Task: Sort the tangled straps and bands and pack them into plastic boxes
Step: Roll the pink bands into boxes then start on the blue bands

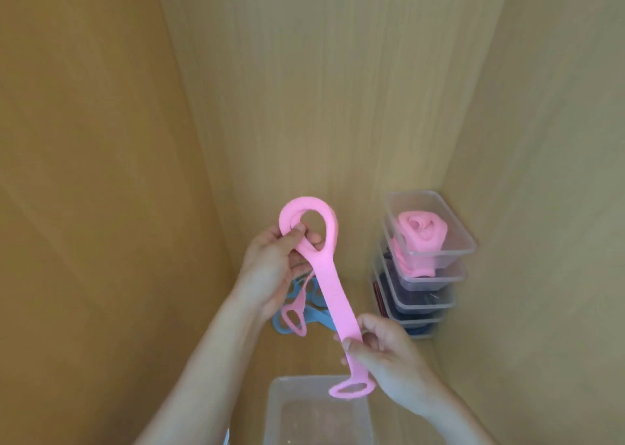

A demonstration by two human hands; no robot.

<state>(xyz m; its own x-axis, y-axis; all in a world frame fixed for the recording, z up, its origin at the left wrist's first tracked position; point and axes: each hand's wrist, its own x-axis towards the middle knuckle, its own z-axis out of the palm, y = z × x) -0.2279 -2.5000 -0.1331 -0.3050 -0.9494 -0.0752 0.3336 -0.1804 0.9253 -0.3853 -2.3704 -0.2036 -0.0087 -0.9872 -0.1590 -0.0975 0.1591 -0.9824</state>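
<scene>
Pink strap (333, 295) is stretched in mid-air between both hands: the left hand (270, 268) clenches its top loop, the right hand (385, 353) pinches the flat band above the lower loop. Wooden walls (84, 174) close in left, back and right (open room only toward the camera). Blue straps (319, 317) and a second pink strap (293, 316) sit tangled under the left hand. Stacked clear boxes (422, 285) fill the right corner, a rolled pink band (421, 231) in the top one. An open box (274, 397) sits under the lower loop.

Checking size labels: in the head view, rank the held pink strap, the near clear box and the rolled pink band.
Largest, unsure which: held pink strap or near clear box, which is nearer and cropped.
Smallest: rolled pink band.
</scene>
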